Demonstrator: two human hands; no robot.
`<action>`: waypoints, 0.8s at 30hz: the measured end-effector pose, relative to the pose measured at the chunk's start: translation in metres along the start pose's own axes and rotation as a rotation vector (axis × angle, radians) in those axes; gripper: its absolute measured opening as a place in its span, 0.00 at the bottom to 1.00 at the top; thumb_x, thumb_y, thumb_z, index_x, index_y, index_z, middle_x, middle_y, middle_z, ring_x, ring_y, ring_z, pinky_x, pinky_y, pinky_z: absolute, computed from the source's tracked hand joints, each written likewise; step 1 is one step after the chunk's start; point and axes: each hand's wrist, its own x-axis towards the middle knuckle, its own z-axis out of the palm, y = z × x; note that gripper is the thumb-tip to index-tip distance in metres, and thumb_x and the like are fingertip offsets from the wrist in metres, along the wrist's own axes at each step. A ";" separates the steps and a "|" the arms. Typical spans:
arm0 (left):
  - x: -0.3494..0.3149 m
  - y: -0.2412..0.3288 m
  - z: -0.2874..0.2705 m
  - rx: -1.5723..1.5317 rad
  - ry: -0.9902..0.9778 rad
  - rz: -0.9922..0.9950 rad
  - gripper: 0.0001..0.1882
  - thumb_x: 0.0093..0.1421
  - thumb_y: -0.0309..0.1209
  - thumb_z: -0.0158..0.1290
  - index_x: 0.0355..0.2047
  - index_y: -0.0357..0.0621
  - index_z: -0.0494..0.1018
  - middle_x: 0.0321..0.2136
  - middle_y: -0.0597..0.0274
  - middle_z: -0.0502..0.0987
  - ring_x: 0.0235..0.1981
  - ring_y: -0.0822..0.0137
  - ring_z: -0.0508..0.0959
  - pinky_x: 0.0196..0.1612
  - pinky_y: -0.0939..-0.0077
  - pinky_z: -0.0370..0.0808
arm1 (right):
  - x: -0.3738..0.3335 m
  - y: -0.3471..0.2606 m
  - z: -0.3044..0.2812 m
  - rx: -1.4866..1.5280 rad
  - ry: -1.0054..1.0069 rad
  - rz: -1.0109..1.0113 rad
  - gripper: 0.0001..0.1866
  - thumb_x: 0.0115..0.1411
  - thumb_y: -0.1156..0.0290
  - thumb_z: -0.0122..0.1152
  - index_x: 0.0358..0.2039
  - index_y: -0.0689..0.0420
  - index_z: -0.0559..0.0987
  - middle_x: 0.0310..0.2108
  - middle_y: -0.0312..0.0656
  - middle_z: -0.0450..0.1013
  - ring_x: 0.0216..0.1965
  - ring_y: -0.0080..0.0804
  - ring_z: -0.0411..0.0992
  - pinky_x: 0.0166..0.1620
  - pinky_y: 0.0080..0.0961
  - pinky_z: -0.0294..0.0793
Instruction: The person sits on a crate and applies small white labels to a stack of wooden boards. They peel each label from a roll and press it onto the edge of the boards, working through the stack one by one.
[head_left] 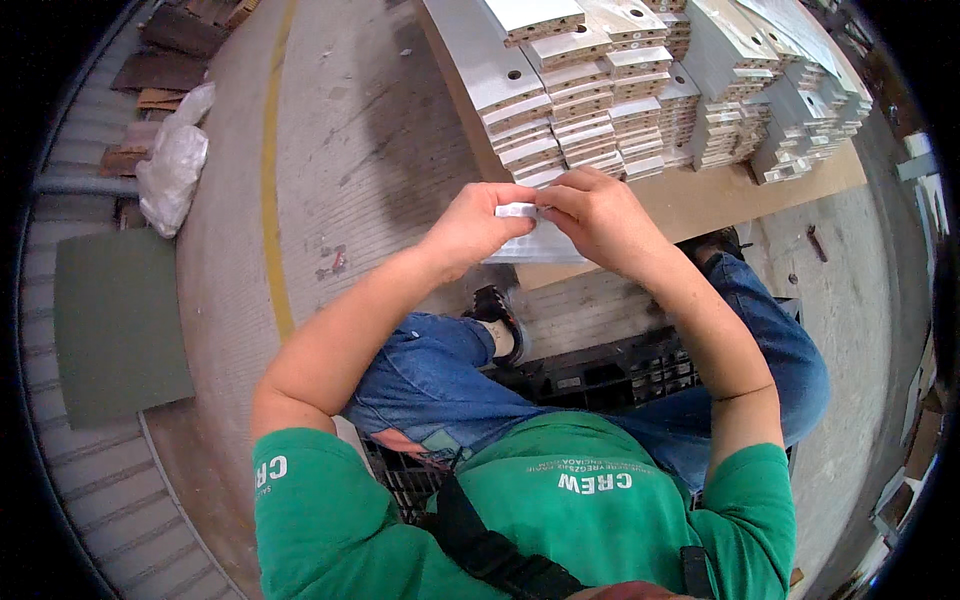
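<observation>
My left hand (478,225) is closed on a small white strip (514,210), pinched between thumb and fingers; its exact kind is hard to tell. My right hand (604,218) meets it at the strip's right end, fingertips pressed together. Whether those fingertips grip the strip or something smaller is hidden. Both hands are over the near edge of a white panel (550,247). Just beyond them rise stacks of white-faced boards (512,85) with raw chipboard edges, some with a dark round hole.
The stacks stand on a brown sheet (815,180). I sit with legs apart beside a black plastic pallet (600,378). A yellow line (270,180) runs along the floor at left. Past it are a clear plastic bag (172,165), brown board scraps (160,72) and a green panel (120,325).
</observation>
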 end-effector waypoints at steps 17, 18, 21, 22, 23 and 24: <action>0.001 -0.006 0.003 -0.400 -0.014 -0.119 0.19 0.52 0.19 0.50 0.46 0.32 0.71 0.36 0.56 0.76 0.36 0.70 0.75 0.39 0.78 0.73 | -0.012 -0.007 0.023 -0.328 0.073 -0.064 0.10 0.41 0.73 0.57 0.28 0.59 0.74 0.27 0.40 0.70 0.33 0.35 0.70 0.33 0.27 0.73; 0.002 -0.005 0.003 -0.420 -0.025 -0.123 0.19 0.52 0.18 0.49 0.47 0.31 0.70 0.37 0.56 0.75 0.36 0.69 0.76 0.39 0.78 0.73 | -0.013 -0.009 0.022 -0.334 0.075 -0.063 0.10 0.41 0.73 0.57 0.28 0.59 0.74 0.27 0.40 0.70 0.33 0.35 0.69 0.33 0.28 0.73; 0.004 -0.003 0.002 -0.477 -0.055 -0.141 0.21 0.52 0.18 0.48 0.48 0.28 0.67 0.39 0.54 0.74 0.37 0.67 0.76 0.40 0.77 0.73 | -0.014 -0.007 0.019 -0.223 0.064 -0.007 0.09 0.43 0.74 0.58 0.28 0.59 0.75 0.27 0.41 0.71 0.33 0.36 0.70 0.35 0.28 0.73; 0.005 -0.005 0.001 -0.489 -0.061 -0.148 0.21 0.52 0.18 0.48 0.49 0.27 0.66 0.40 0.53 0.74 0.38 0.67 0.75 0.41 0.76 0.73 | -0.013 -0.004 0.017 -0.163 0.058 0.018 0.08 0.44 0.74 0.58 0.28 0.59 0.75 0.28 0.42 0.72 0.33 0.37 0.71 0.36 0.28 0.74; 0.005 -0.007 0.000 -0.504 -0.065 -0.155 0.22 0.52 0.18 0.48 0.50 0.27 0.65 0.40 0.53 0.74 0.39 0.66 0.75 0.42 0.76 0.73 | -0.011 -0.001 0.010 0.040 -0.024 0.081 0.08 0.46 0.74 0.59 0.29 0.59 0.76 0.29 0.41 0.73 0.33 0.34 0.71 0.36 0.26 0.74; 0.006 -0.010 -0.002 -0.502 -0.050 -0.149 0.22 0.52 0.18 0.48 0.50 0.26 0.65 0.41 0.52 0.74 0.40 0.66 0.75 0.43 0.76 0.72 | -0.007 0.005 -0.003 0.243 -0.106 0.143 0.07 0.49 0.75 0.59 0.31 0.60 0.77 0.29 0.40 0.73 0.32 0.31 0.72 0.36 0.24 0.74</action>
